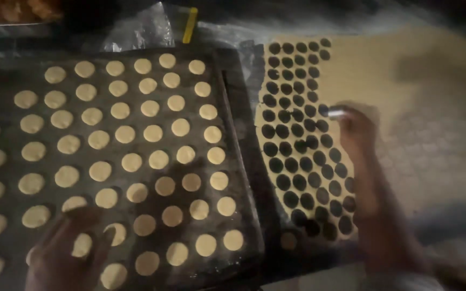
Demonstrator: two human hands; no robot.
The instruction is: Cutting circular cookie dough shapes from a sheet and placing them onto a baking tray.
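Baking tray: large dark rectangular metal tray (238, 161) under the left hand, filled with rows of pale round dough discs (131, 162).
Dough sheet: pale rolled sheet (384, 70) beneath the right hand, punched with round holes.
Right hand (356, 128): gripping a small shiny metal round cutter (334, 113), pressed on the sheet.
Left hand (68, 250): fingers spread, resting on discs.

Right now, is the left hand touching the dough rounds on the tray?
Touching: the head view shows the left hand lying over dough rounds on the tray.
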